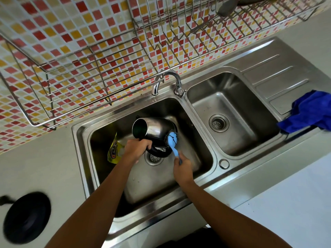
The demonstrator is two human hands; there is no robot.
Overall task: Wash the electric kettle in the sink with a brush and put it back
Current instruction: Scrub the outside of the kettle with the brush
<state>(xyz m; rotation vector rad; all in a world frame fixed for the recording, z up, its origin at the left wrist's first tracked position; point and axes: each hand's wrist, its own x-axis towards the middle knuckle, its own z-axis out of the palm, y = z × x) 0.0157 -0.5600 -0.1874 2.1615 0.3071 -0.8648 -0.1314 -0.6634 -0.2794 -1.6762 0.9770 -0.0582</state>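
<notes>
1. The grey tabletop runs around the steel sink. The sink has two bowls side by side and a ridged draining part on the right.
2. A wire rack hangs on the tiled wall. It sticks out above the back edge of the sink.
3. The left bowl is the big one. Its flat steel floor shows between the hands and the near wall, and there is more room toward the right wall.
4. The right bowl is smaller, with a round drain in its floor.
5. A blue cloth lies bunched on the draining part and hangs over the sink's front edge.
6. A round black kettle base sits on the tabletop, well apart from the sink on the left.
7. The kettle is in the left bowl, tipped on its side over the drain. Its open mouth faces left. It sits near the back wall and apart from the side walls.
8. The tap curves over the back rim, near the kettle.
9. The left hand grips the kettle's black handle, with its fingers curled round it.
10. The right hand holds the brush handle, fingers wrapped round it.
11. A yellow packet leans by the bowl's left wall, just beside the left hand.
12. The blue brush touches the kettle's bottom edge.
</notes>
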